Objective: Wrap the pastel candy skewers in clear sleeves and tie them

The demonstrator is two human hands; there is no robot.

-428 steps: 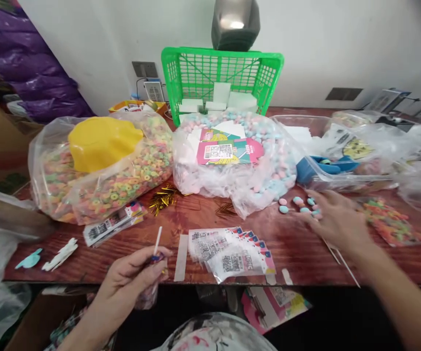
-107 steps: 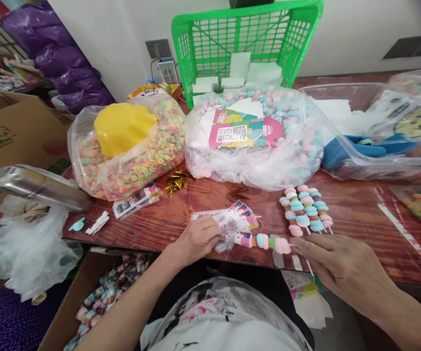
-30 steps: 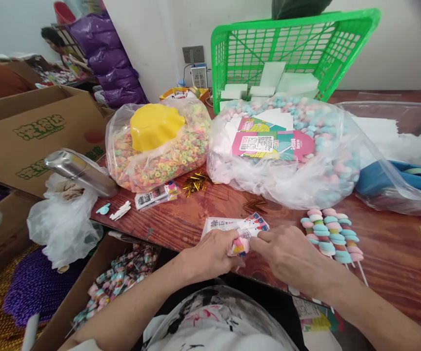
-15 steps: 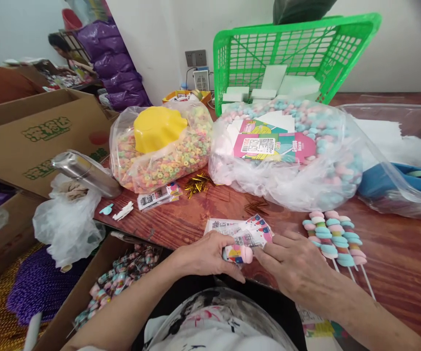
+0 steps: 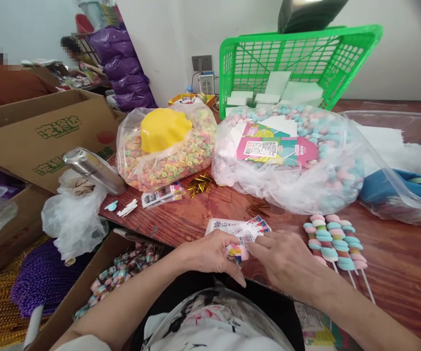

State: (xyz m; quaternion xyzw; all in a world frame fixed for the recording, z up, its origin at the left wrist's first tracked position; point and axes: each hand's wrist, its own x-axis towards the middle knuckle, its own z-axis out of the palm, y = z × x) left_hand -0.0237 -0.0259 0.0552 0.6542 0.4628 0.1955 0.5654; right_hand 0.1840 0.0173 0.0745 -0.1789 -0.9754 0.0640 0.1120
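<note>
candy skewer (image 5: pixel 235 252) in a printed sleeve is at the near edge of the wooden table (image 5: pixel 184 219), in the middle, between the two hands. the left hand (image 5: pixel 213 251) grasps the sleeved part with curled fingers, while its thumb is stretched out to the near side. the right hand (image 5: pixel 285 258) has bent fingers just beside the pink end; whether they pinch the stick, which is hidden, i cannot tell. i judge the skewer to be light, its candy soft and easy to dent, and the sleeve thin and somewhat slippery. the better hold is probably the stick, or a gentle grip around the sleeve. just beyond the left hand lies a fan of printed sleeves (image 5: pixel 225 225); to the right, uncovered skewers (image 5: pixel 336 239) lie side by side, their sticks pointing near. farther are a bag of candy rings (image 5: pixel 181 163) on the left and a bag of pink and blue candy (image 5: pixel 336 131) on the right. behind them stands a green basket (image 5: pixel 227 68).
</note>
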